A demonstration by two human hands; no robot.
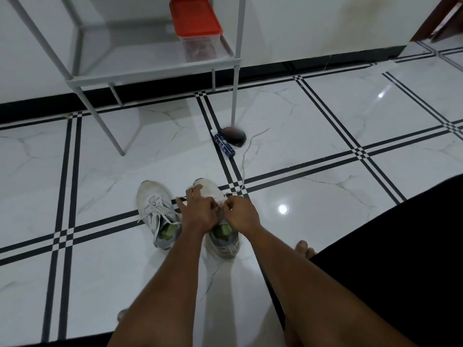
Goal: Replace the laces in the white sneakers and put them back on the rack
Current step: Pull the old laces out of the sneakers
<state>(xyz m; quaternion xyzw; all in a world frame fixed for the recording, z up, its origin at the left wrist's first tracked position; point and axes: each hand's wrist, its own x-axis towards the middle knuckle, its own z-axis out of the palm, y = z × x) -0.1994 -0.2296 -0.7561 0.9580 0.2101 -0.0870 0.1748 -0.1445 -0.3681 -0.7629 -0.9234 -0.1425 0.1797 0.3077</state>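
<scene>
1. Two white low-top sneakers with green insoles stand side by side on the glossy white marble-pattern floor tiles with black stripe borders point(313, 151), toes pointing away from the person.
2. The left white sneaker point(156, 209) is laced; its white lace lies loosely tied across the tongue.
3. The right white sneaker point(220, 236) sits under both hands, which meet over its eyelet area.
4. The left hand point(198, 211) rests on the right sneaker, with fingers curled and one finger extended toward the toe. Its fingertips appear to pinch the lace; the grip itself is partly hidden.
5. The right hand point(241, 214) is closed into a curl, pinching a thin white shoelace point(246, 151) that trails from the shoe away across the floor.
6. A white metal-frame rack point(155, 73) stands against the wall beyond the sneakers. A clear plastic container with a red lid point(196, 26) sits on its shelf.
7. A small blue-and-white tube point(224, 145) lies on the floor just beside a dark rounded object point(234, 135), near the rack's leg.
8. The person's bare toes point(304, 247) show to the right of the sneakers.
</scene>
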